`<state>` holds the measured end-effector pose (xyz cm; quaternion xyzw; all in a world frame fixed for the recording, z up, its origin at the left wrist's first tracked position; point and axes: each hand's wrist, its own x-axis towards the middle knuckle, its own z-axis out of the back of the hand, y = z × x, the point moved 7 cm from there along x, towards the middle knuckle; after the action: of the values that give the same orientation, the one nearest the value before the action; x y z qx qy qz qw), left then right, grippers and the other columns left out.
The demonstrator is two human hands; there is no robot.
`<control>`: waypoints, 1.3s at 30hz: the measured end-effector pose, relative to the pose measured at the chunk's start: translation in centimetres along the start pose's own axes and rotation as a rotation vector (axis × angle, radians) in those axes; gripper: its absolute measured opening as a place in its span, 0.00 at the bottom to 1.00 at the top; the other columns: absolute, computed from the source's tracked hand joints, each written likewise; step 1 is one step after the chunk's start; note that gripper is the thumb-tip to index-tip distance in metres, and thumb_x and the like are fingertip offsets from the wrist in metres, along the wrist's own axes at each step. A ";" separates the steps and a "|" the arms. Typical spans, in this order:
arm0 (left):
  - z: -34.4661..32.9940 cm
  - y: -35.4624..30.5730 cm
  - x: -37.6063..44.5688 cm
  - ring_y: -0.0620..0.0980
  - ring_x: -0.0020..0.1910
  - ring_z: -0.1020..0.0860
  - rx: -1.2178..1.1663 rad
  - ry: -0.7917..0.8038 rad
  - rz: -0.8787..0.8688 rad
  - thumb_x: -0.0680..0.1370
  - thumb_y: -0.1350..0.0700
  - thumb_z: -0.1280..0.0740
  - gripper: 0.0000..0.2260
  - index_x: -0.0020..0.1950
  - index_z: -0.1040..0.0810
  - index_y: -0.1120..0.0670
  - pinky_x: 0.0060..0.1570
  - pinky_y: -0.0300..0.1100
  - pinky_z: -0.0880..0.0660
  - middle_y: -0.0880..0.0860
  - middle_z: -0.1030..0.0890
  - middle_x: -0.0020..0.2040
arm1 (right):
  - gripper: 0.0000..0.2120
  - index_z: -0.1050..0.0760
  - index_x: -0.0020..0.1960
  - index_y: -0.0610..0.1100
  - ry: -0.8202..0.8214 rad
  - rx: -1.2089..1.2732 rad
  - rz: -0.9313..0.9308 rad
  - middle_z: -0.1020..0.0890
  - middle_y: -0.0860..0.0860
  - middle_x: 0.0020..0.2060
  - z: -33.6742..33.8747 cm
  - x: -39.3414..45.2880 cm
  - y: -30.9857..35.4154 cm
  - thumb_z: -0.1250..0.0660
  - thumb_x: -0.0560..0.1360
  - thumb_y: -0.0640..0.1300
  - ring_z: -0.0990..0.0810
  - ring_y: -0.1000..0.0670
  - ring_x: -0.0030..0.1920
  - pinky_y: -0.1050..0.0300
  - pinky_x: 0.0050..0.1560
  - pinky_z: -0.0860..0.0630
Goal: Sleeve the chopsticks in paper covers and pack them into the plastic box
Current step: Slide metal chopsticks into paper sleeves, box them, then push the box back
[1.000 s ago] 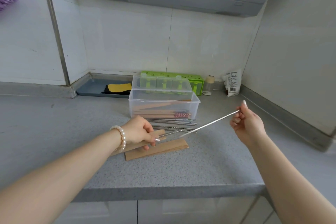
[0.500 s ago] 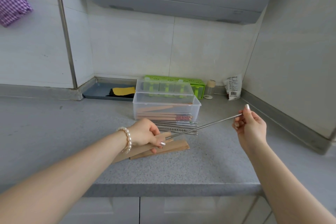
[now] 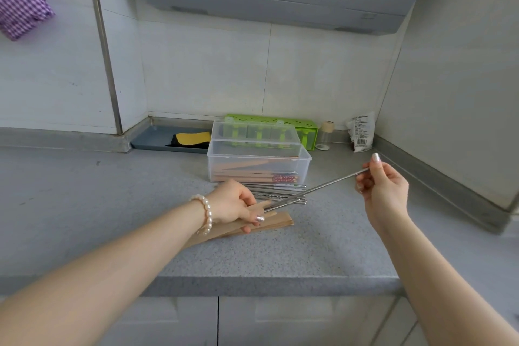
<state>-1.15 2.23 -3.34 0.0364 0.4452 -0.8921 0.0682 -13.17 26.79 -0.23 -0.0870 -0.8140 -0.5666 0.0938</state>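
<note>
Chopstick (image 3: 314, 191) pinched at far end in my right hand (image 3: 383, 191), tip entering paper cover (image 3: 252, 219) gripped by my left hand (image 3: 233, 205). Keep shaft in line with cover; push gently.

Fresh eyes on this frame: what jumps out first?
The metal chopstick held across mid-counter: the right hand pinches its far end while its tip goes into the brown paper sleeve gripped by the left hand. Just behind sits the open clear plastic box with sleeved pairs inside, and loose metal chopsticks lie in front of it.
</note>
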 end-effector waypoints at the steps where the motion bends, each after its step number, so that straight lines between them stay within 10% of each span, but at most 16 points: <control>1: -0.1 -0.2 0.0 0.44 0.33 0.18 0.001 0.004 -0.016 0.71 0.58 0.28 0.03 0.40 0.21 0.55 0.44 0.34 0.23 0.51 0.15 0.39 | 0.14 0.26 0.37 0.40 0.015 -0.020 -0.034 0.25 0.49 0.24 -0.3 -0.1 -0.3 0.38 0.78 0.46 0.31 0.52 0.26 0.60 0.28 0.33; 17: 0.2 -0.3 0.8 0.45 0.30 0.18 -0.027 -0.012 0.000 0.72 0.62 0.29 0.00 0.41 0.19 0.59 0.37 0.35 0.21 0.51 0.16 0.35 | 0.21 0.21 0.49 0.40 0.491 -0.894 0.042 0.17 0.47 0.40 -7.7 -5.0 -4.9 0.47 0.80 0.53 0.22 0.50 0.36 0.55 0.42 0.25; 26: 0.5 -0.6 1.3 0.45 0.32 0.18 -0.114 -0.004 -0.055 0.70 0.62 0.27 0.01 0.40 0.18 0.58 0.40 0.33 0.22 0.50 0.15 0.36 | 0.05 0.23 0.42 0.38 0.461 -0.079 -0.391 0.21 0.46 0.27 -7.8 -4.3 -6.1 0.36 0.75 0.35 0.27 0.52 0.26 0.61 0.31 0.30; 32: 4.2 -1.0 1.9 0.48 0.44 0.18 0.032 -0.204 -0.067 0.71 0.43 0.32 0.15 0.45 0.19 0.55 0.51 0.44 0.22 0.51 0.16 0.43 | 0.05 0.26 0.40 0.36 0.300 0.037 -0.343 0.23 0.45 0.27 -6.1 -0.5 -4.6 0.37 0.75 0.32 0.27 0.51 0.27 0.63 0.28 0.27; 39: 8.2 4.3 0.9 0.50 0.53 0.22 0.014 -0.527 0.066 0.78 0.47 0.39 0.16 0.59 0.27 0.56 0.53 0.44 0.26 0.51 0.22 0.54 | 0.06 0.27 0.39 0.38 -0.135 0.188 -0.189 0.23 0.46 0.25 -2.4 6.6 -2.3 0.35 0.75 0.33 0.26 0.55 0.22 0.65 0.26 0.27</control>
<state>-1.44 -6.98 -1.88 -0.1821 0.4046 -0.8710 0.2106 -19.95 23.97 0.19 -0.0386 -0.8724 -0.4872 -0.0073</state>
